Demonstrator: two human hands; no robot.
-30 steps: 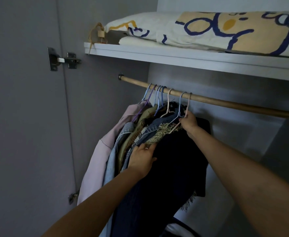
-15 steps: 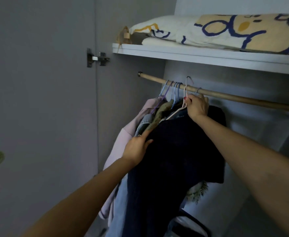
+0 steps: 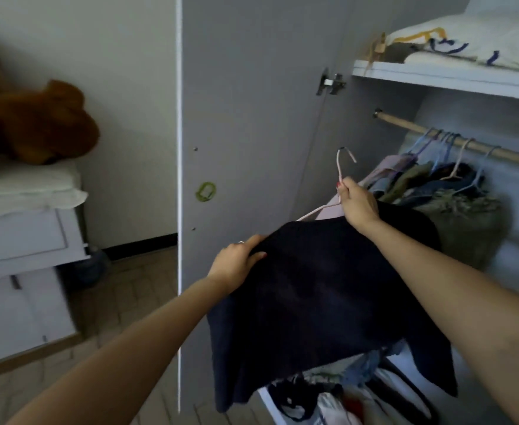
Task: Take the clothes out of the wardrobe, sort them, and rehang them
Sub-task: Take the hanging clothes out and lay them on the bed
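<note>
**Dark garment on its hanger, clear of the rail**

Pinching the neck of the pale hanger (image 3: 339, 179) just below its hook, the right hand (image 3: 356, 204) makes the upper grip: fingers curled round the wire, hook standing free above the knuckles and caught on nothing. The left hand (image 3: 239, 262) makes the lower grip, fingers folded over the near shoulder edge of the dark garment (image 3: 313, 302), thumb on top of the cloth. Between the two grips the garment spreads like a slack sheet and droops below both wrists, its hem hanging well beneath them, in front of the open wardrobe door (image 3: 246, 118).

Beyond the right grip, the wooden rail (image 3: 405, 122) carries the remaining clothes (image 3: 436, 185) on a cluster of hangers. Under the hanging hem, a heap of loose items lies on the wardrobe floor (image 3: 313, 394). Far to the left of the left grip a brown plush toy (image 3: 37, 124) rests on a white cabinet (image 3: 21, 234).

Handling, as judged: the cloth looks soft and limp, light enough for one hand, with no stiffness of its own. The thin hanger supplies the only structure, so its neck is the sound place to hold; a tilted hanger may let the shoulders slide off. The fabric grip merely steadies the drape and could snag little.
</note>
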